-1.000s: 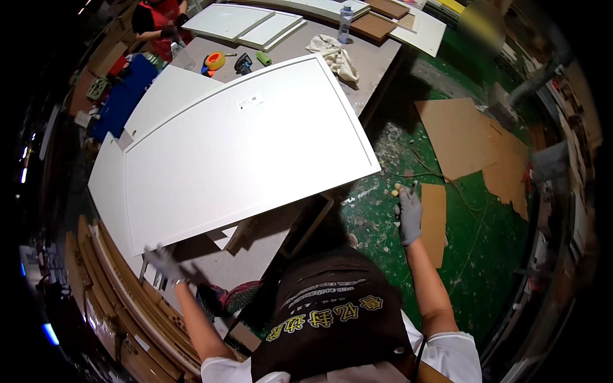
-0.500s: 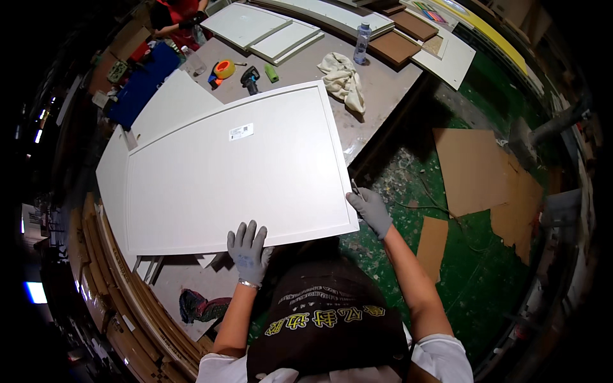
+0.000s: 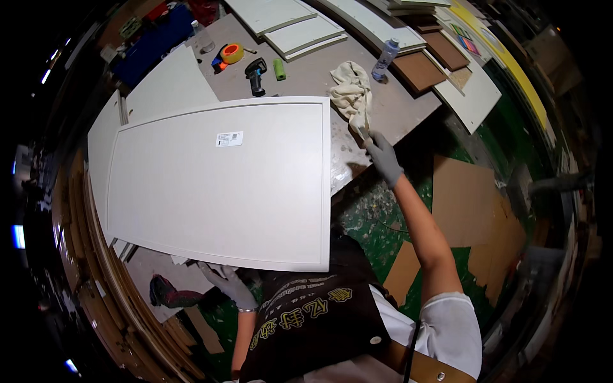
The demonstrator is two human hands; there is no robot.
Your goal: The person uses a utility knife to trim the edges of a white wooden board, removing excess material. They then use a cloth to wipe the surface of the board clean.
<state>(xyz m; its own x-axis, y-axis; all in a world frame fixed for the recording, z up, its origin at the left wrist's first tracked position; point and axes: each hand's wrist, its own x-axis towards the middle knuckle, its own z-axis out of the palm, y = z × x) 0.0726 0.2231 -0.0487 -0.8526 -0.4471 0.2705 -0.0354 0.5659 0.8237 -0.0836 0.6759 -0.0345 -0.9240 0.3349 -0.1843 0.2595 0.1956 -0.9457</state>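
A large white rectangular panel (image 3: 217,185) with a small label lies flat on the grey worktable (image 3: 389,115). Its near edge juts over the table toward me. My left hand (image 3: 227,285), in a grey glove, sits just below that near edge with fingers spread and holds nothing. My right hand (image 3: 382,154), also gloved, is stretched out past the panel's right corner. Its fingertips pinch the lower tail of a crumpled off-white cloth (image 3: 350,92) that lies on the table.
On the table behind the panel are a clear water bottle (image 3: 385,59), an orange tape roll (image 3: 231,52), a black hand tool (image 3: 256,67), a green cylinder (image 3: 280,69) and more white panels (image 3: 300,32). Brown boards (image 3: 418,70) lie far right. Cardboard sheets (image 3: 472,204) cover the green floor.
The panel has been laid flat on the table. My right hand left its corner and reached out to the cloth. My left hand slid off the panel top to below its near edge.
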